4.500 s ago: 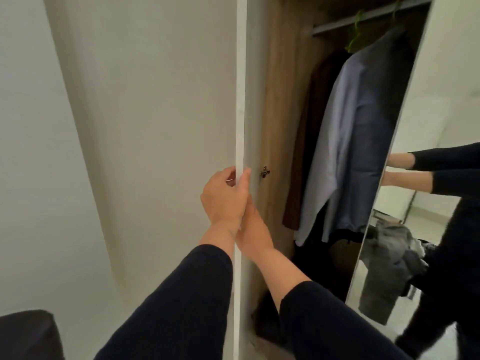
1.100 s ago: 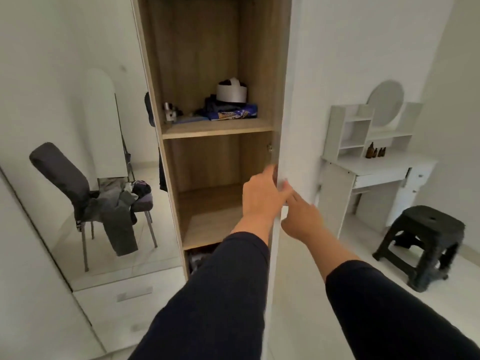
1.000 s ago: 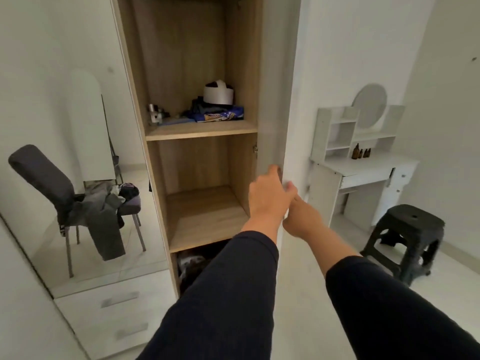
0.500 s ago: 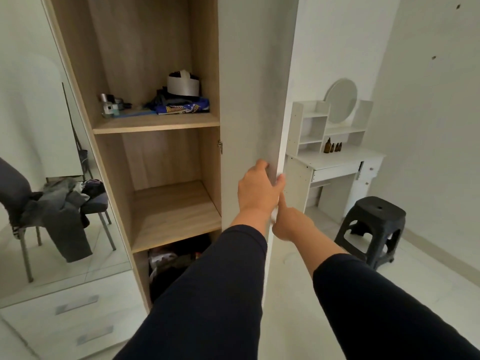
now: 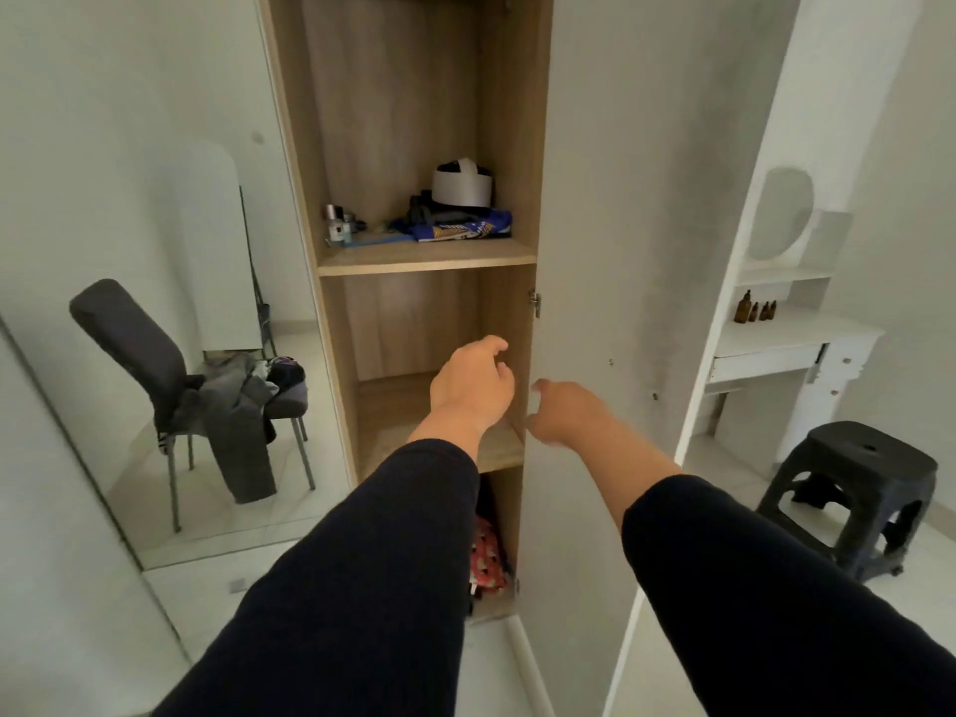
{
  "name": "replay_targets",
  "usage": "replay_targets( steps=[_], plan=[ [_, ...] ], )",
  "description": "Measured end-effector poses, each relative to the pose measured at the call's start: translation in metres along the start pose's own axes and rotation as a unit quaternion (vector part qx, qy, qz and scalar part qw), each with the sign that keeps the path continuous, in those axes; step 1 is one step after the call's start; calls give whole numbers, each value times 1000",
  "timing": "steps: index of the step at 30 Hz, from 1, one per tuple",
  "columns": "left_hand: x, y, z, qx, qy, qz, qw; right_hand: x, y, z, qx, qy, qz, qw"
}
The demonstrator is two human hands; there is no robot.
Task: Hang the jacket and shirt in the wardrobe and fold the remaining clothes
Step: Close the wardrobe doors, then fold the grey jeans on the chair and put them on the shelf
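Head view: both my left hand [image 5: 473,388] and right hand [image 5: 566,411] hang empty, fingers loosely spread, clothes [image 5: 235,401] heaped on the mirrored chair [image 5: 129,349] well apart, so the released door [image 5: 636,251] risks swinging shut.

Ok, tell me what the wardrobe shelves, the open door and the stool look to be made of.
Wardrobe shelves: wood-grain board, probably laminate, matte; printed-looking grain and banded edge.
Open door: smooth white panel, likely laminated board, matte with grey smudges.
Stool: black moulded plastic, by its one-piece shape and slight sheen.
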State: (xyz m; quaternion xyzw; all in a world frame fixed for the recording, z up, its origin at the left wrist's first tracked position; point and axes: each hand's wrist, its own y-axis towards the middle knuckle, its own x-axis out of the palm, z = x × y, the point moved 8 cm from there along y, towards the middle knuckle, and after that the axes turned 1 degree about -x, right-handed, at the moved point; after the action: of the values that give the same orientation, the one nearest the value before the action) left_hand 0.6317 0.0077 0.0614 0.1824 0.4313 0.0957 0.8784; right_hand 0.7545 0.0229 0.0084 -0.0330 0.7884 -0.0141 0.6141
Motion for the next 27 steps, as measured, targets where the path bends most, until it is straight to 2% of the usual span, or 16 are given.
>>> replay_targets(
  steps=[5,10,16,23,27],
  plan=[
    [-45,-6,-69,-45,38,26,998,8,14,-74,-63,11,18,998],
    [-91,-18,-139,-121,64,53,989,35,20,-148,-137,-5,-17,990],
    [-159,-49,-202,-219,80,150,961,49,16,-254,-281,-9,-29,959],
    [-233,-149,-244,-325,123,260,901,97,-39,-370,-454,-40,-57,888],
    [-248,-261,-271,-444,131,304,833,157,-116,-419,-544,-46,-128,828]
  ],
)
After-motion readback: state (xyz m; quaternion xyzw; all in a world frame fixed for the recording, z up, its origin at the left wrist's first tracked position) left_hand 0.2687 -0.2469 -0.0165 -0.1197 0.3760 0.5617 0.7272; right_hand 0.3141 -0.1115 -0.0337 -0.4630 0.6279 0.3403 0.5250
